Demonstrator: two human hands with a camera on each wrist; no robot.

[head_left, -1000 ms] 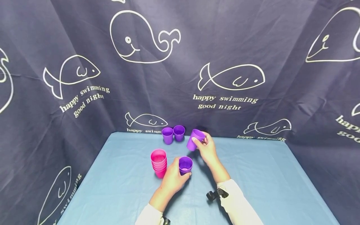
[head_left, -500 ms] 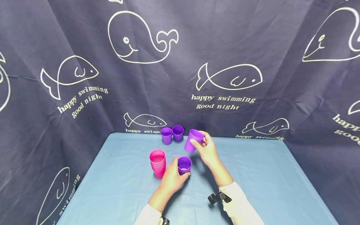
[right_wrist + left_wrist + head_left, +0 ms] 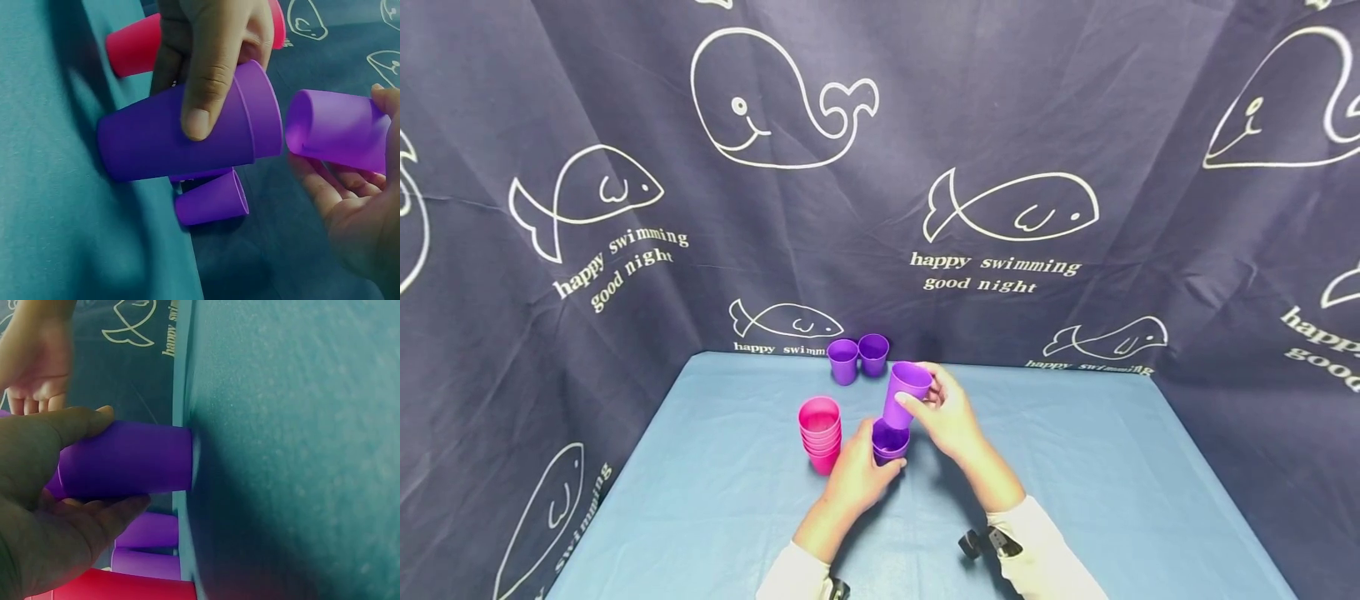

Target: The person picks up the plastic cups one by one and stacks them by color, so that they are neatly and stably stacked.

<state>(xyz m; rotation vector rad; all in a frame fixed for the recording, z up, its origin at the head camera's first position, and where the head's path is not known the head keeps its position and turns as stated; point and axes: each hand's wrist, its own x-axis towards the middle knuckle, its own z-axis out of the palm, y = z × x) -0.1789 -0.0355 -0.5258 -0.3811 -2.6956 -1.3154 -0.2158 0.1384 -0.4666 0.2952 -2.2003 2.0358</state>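
My left hand [image 3: 856, 471] grips a short stack of nested purple cups [image 3: 181, 134], thumb on one side and fingers on the other. The stack stands upright on the table, and a second rim shows above the lower cup. In my right hand [image 3: 951, 417] is a single purple cup [image 3: 904, 398], held by its side and slightly tilted. Its base hangs right over the mouth of the stack in the head view; the right wrist view shows a small gap between that base [image 3: 299, 122] and the stack's rim.
A tall stack of pink cups [image 3: 822, 442] stands just left of my left hand. Two purple cups [image 3: 843, 363] sit side by side at the back edge of the blue table [image 3: 1097, 483]. Behind rises a dark curtain [image 3: 880, 217] with fish drawings.
My right hand has brought its purple cup left and toward me, from beyond the stack to over its mouth. My left hand keeps its grip on the stack in the same place.
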